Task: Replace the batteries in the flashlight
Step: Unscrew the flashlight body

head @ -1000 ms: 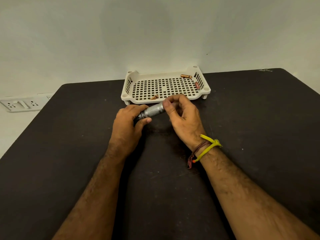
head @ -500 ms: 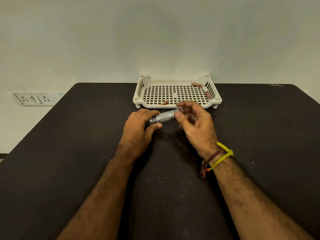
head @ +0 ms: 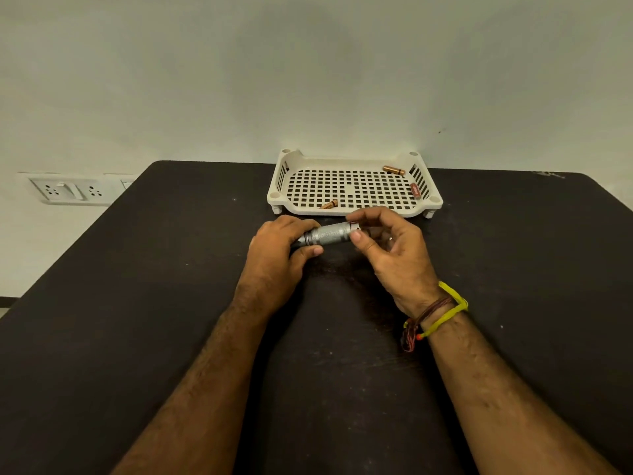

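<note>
Item: flashlight (head: 329,234), silver, held just above the table (head: 137,303) before the tray (head: 352,211) of batteries (head: 394,170), my left hand (head: 279,250) clamped on its head, my right hand (head: 387,246) pinching its tail end, best turned squarely, barrel steady.

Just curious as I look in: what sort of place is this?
Probably a plain indoor work desk: a dark table against a bare wall, a wall socket panel, and a white tray.

Dark desk (head: 137,320), surface scuffed with pale specks, far edge against a plain pale wall (head: 308,80). White socket panel (head: 70,191) with a switch on the wall, left of the desk.
</note>
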Demonstrator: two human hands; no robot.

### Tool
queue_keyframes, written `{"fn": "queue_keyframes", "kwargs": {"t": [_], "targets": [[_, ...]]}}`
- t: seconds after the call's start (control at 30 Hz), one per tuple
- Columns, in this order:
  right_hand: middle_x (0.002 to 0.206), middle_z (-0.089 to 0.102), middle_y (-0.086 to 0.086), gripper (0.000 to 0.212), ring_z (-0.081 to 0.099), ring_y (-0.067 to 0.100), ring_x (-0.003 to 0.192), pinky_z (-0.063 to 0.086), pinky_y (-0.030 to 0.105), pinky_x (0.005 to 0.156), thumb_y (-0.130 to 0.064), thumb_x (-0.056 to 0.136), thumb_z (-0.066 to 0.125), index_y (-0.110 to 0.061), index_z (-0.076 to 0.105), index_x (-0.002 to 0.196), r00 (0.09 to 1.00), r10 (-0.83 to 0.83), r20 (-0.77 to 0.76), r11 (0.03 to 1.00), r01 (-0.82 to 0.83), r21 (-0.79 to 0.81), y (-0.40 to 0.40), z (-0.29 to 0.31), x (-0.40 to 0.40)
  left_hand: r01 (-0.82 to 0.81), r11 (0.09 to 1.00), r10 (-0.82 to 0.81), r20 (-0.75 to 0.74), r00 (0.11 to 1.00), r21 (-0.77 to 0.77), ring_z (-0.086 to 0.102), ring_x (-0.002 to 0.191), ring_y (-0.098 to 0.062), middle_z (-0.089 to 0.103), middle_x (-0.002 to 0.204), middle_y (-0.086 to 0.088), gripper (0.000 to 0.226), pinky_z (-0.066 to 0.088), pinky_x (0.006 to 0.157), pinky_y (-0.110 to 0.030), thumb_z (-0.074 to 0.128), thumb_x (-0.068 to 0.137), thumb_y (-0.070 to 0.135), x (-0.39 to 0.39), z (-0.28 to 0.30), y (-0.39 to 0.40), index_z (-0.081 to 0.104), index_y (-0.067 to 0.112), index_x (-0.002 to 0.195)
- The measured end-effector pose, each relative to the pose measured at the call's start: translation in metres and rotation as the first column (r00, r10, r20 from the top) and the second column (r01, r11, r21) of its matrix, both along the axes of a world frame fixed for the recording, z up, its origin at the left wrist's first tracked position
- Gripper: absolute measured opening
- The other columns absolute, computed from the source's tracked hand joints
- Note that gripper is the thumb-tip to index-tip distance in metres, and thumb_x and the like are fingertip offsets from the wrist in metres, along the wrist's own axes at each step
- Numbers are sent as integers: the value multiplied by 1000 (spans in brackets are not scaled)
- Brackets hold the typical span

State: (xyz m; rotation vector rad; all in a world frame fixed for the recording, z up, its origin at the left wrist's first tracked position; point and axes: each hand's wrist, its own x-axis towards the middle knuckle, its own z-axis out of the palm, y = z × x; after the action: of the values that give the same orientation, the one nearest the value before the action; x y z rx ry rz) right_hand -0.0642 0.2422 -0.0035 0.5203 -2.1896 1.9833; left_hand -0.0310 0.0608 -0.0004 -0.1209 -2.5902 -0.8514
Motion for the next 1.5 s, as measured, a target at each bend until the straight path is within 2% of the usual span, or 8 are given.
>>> {"fn": "queue_keyframes", "kwargs": {"t": [0.13,0.27,0.53,0.67,0.8,0.93,1.33,1.5], "targets": [[78,68,7,5,60,8,61,56,30,56,-21,95,67,-25,67,98,998,-45,44,998,44,43,-3,-1,0,15,1000,-15,-13,1000,1,60,103,-20,69,113,0,35,46,96,-38,76,84,20,0,-1,-1,70,20,118],[95,71,8,17,63,14,80,59,38,76,-7,92,68,-19,68,105,1000,-13,12,1000,13,24,-1,0,0,8,1000,-8,-20,1000,1,61,102,-21,69,111,0,34,47,94,-38,77,83,18,-1,-1,0,70,18,117],[87,65,-3,20,59,8,79,57,32,76,-7,90,71,-22,68,102,999,-10,34,1000,10,5,0,1,0,1,1000,-1,-25,1000,14,61,103,-22,69,111,-3,33,45,95,-36,76,84,14,1,2,1,70,15,117],[77,66,-2,6,61,9,63,56,29,59,-19,94,68,-22,67,99,996,-37,75,998,33,48,-2,1,0,6,1000,-5,-21,1000,24,61,104,-21,69,112,-3,33,47,96,-40,76,84,14,2,2,1,70,15,117],[90,64,1,22,59,8,78,59,30,74,-6,91,69,-19,67,109,999,-7,54,1000,7,9,-1,1,-2,0,999,1,-35,999,35,62,103,-21,69,112,-3,34,46,96,-37,76,83,13,1,1,1,71,14,116],[77,66,4,5,60,9,62,55,26,54,-21,97,64,-22,68,99,996,-40,83,997,35,64,-2,0,-1,3,999,-2,-28,1000,35,62,102,-20,69,111,0,34,47,94,-36,77,82,14,1,0,0,71,17,115],[98,73,3,23,70,21,86,62,34,78,-10,91,70,-24,71,110,997,-15,79,998,10,63,1,-1,-3,9,997,-11,24,1000,81,61,106,-16,67,112,5,35,49,96,-49,76,84,17,0,-1,-1,70,22,118],[85,73,4,12,68,12,68,59,28,64,-17,91,73,-19,72,102,992,-69,109,997,65,46,-2,-3,-3,16,996,-17,19,1000,86,61,106,-17,67,112,3,34,49,96,-49,76,84,15,-1,-1,-1,70,20,117]]}}
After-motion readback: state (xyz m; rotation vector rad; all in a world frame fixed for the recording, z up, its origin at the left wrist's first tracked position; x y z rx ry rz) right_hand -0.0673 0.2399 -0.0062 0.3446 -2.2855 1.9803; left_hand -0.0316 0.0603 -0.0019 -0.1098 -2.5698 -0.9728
